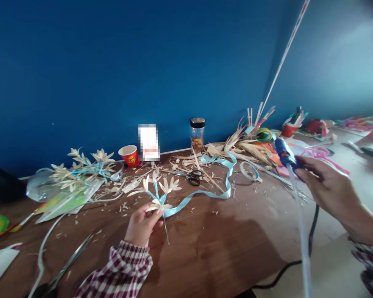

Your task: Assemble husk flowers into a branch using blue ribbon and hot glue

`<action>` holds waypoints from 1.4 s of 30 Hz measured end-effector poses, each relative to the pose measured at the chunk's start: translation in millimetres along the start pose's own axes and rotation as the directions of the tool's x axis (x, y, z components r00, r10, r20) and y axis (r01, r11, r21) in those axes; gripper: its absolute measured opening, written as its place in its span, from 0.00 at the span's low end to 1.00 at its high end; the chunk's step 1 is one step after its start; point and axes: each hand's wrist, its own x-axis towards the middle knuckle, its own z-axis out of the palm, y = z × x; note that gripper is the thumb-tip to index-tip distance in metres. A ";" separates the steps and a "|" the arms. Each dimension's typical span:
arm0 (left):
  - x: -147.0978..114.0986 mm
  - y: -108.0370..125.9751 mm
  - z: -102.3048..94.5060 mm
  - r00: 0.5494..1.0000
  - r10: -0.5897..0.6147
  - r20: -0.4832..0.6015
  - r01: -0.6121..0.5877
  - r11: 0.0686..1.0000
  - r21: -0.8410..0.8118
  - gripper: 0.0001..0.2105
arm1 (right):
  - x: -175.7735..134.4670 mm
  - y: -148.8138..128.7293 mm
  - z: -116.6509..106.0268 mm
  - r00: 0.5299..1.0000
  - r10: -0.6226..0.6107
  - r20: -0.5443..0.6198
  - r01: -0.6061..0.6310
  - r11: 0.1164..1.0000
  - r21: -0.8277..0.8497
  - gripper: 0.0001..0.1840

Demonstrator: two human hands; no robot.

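My left hand (144, 223) pinches a spray of pale corn-husk flowers (160, 190) with blue-wrapped stems, held over the table. From the held stems a light blue ribbon (202, 193) trails right and back across the tabletop. A thin bare wire end pokes out below my fingers. At the right, my right hand (332, 190) is wrapped round a blue glue gun (284, 153), raised above the table. A long translucent glue stick (300, 223) runs down from it toward the bottom edge.
Small scissors (195, 178) lie mid-table; larger scissors (65, 265) lie front left. Finished husk flowers (90, 165), a red paper cup (129, 156) and a glass jar (197, 136) stand along the wall. Dried husks (236, 147) pile right; a black cord (313, 231) hangs below the glue gun.
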 end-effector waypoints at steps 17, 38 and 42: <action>13.7 -7.0 -8.3 0.996 -0.041 0.074 0.050 0.991 -0.127 0.06 | -43.1 -75.8 33.2 0.723 0.129 0.678 -0.684 0.264 0.680 0.09; 17.0 -0.6 -15.5 0.992 0.023 0.127 -0.028 0.999 0.040 0.19 | -70.8 -125.3 87.8 0.424 -0.294 0.857 -0.590 0.628 0.508 0.14; 16.1 -0.3 -11.9 0.999 -0.010 0.051 0.011 1.000 -0.023 0.28 | -71.4 -129.6 90.5 0.436 -0.292 0.851 -0.506 0.703 0.500 0.14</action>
